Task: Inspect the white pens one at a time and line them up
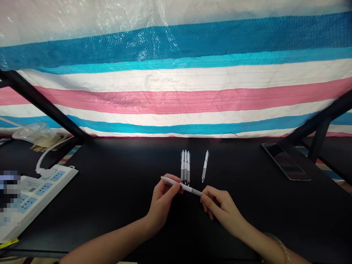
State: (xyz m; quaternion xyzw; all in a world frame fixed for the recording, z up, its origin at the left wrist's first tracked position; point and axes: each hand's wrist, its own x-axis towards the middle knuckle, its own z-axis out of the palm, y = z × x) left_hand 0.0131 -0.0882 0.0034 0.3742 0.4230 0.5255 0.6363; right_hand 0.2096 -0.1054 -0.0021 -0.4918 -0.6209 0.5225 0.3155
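Between my two hands a white pen (187, 188) with a grey grip is held slantwise above the black table. My left hand (165, 194) pinches its white upper end, thumb on top. The fingers of my right hand (220, 206) close on the grey grip end, and the tip is hidden in them. Just beyond, three matching pens (185, 165) lie side by side, their tips toward me. Another single pen (205, 166) lies apart to their right, slightly tilted.
A dark phone (286, 161) lies on the black table (123, 168) at right. At left sits a white power strip (41, 200) with a plugged-in cable (44, 157); a clear plastic cup (37, 132) is behind it. Striped sheeting (176, 102) hangs behind, between black metal legs (49, 104).
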